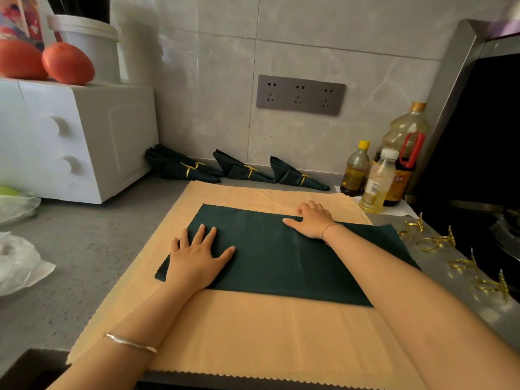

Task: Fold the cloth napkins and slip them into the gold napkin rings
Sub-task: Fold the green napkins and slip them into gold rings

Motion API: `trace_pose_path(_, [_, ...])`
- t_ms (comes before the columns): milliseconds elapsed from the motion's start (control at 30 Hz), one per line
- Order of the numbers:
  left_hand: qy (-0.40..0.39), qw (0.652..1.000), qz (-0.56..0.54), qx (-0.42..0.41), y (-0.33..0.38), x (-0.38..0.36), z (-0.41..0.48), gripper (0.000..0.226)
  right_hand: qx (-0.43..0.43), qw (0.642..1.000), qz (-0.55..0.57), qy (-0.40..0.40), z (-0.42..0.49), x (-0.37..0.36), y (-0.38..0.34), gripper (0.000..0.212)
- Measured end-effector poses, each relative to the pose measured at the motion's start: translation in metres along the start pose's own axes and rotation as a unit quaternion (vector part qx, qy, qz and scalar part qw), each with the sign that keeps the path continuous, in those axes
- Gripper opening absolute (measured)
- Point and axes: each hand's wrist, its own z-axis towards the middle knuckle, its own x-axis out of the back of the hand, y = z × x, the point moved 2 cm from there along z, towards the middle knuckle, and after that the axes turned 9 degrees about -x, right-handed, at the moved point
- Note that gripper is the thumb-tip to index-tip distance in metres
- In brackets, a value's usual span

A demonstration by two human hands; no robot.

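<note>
Two hands press green napkin [281, 257] flat: left hand [197, 257] splayed, right hand [312, 220] open at far edge. Cloth likely limp, light (may slide); grip corners.

Home kitchen — tiled wall [337, 29], oil bottles [405, 153], white oven [70, 142], grey countertop [70, 249].

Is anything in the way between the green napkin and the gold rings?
Nothing I can see. The napkin lies flat under the left hand and right hand. The rings sit just past its right edge, with only bare counter between them.
</note>
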Motion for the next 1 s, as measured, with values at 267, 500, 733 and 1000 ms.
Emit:
trace_pose_path(267, [0.016,1.000,-0.005,0.009,0.000,-0.001,0.001,0.075,0.081,0.992,0.072,-0.059,0.018,0.001,-0.084,0.045])
trace_pose_path(500, [0.085,0.989,-0.115,0.041,-0.005,0.001,0.004,0.071,0.213,0.963,0.165,-0.018,0.002,-0.006,-0.163,0.037])
trace_pose_path(733, [0.207,0.917,-0.329,0.094,-0.017,0.012,0.000,0.056,0.272,0.942,0.190,0.043,-0.031,0.011,-0.137,0.023])
trace_pose_path(1000, [0.023,0.991,-0.124,-0.038,0.007,0.024,-0.014,0.049,0.287,0.955,0.070,0.016,-0.098,0.016,-0.058,0.028])
